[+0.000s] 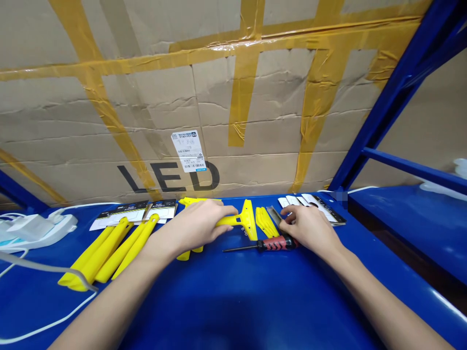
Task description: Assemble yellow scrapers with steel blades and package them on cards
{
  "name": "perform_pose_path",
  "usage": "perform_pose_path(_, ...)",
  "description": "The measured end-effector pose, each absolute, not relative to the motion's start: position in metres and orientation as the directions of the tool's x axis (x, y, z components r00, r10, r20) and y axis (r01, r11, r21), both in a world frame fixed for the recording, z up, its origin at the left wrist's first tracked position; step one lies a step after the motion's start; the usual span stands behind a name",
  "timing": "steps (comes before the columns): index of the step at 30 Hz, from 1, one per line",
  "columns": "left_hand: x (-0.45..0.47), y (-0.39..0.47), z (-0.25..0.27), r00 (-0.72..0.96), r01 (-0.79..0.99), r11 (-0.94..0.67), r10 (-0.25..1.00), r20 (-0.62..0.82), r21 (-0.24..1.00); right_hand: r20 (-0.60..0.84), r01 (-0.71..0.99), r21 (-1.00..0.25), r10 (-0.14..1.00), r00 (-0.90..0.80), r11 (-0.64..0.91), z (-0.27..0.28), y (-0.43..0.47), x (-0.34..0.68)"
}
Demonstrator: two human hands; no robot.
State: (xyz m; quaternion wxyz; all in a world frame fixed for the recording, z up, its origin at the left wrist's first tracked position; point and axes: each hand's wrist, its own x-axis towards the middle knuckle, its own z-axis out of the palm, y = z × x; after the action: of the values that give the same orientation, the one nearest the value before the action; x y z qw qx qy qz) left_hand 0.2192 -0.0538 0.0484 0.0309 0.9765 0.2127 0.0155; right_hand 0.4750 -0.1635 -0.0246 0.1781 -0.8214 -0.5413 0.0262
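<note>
My left hand (207, 221) is closed around the handle of a yellow plastic scraper (248, 221), whose wide T-shaped head points right. Just right of that head lies a small pile of yellow plastic pieces (266, 222). Thumb and fingertips of my right hand (310, 226) are pinched at the end of a thin grey metal blade (274, 215); the fingers partly hide it. Below the blade rests a screwdriver (275, 243) with a red and black handle, its shaft pointing left. More yellow parts (184, 255) lie under and behind my left hand.
Several yellow handles (113, 250) lie at the left beside printed cards (126, 214). More cards (321, 206) are behind my right hand. A white power strip (40, 231) with cables sits far left. A large taped carton (164, 107) backs the blue shelf (233, 301); a blue post (386, 97) stands right.
</note>
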Motion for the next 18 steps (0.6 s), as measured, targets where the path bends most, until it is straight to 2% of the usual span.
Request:
perform_pose_path(8, 0.2195, -0.0532, 0.048, 0.907, 0.421, -0.905, 0.421, -0.012, 0.062, 0.187, 0.886, -0.288, 0.886, 0.424, -0.363, -0.0247, -0.1642, 0.4734)
perform_pose_path(13, 0.2196, -0.0561, 0.0509, 0.903, 0.429, -0.9, 0.429, -0.02, 0.073, 0.259, 0.883, -0.303, 0.861, 0.437, -0.357, -0.0244, -0.1659, 0.4759)
perform_pose_path(15, 0.2186, -0.0559, 0.0514, 0.904, 0.426, -0.901, 0.426, -0.019, 0.082, 0.315, 0.857, -0.409, 0.833, 0.456, -0.314, -0.0236, -0.1659, 0.4776)
perform_pose_path(18, 0.216, -0.0531, 0.0506, 0.905, 0.424, -0.901, 0.424, -0.016, 0.088, 0.293, 0.638, -0.753, 0.788, 0.542, -0.159, -0.0217, -0.1649, 0.4792)
